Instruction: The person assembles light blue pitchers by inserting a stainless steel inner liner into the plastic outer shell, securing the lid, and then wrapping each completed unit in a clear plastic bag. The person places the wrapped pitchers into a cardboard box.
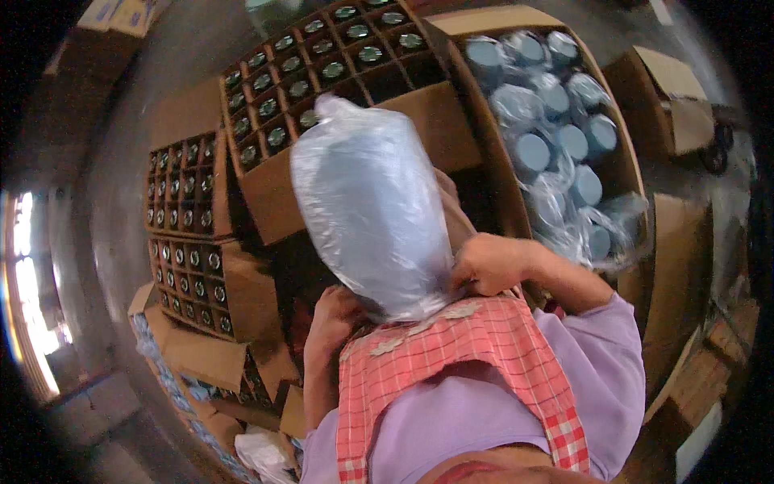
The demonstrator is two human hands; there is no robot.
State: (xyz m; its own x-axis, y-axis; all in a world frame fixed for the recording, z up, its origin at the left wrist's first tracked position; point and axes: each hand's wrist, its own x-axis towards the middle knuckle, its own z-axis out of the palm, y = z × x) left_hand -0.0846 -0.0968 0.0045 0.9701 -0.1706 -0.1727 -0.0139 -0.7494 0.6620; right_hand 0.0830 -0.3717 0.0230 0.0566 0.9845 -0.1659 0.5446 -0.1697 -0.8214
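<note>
Red-checked apron [500,331] nearest, bagged pale-blue bundle [375,194] right in front. Right hand [488,264] curled at its lower right, left hand [334,310] at lower left; fingertips hidden, can't tell grip or opening. Probably light, wrap likely slippery: support base and sides. Divided carton [274,199] beyond.
</note>
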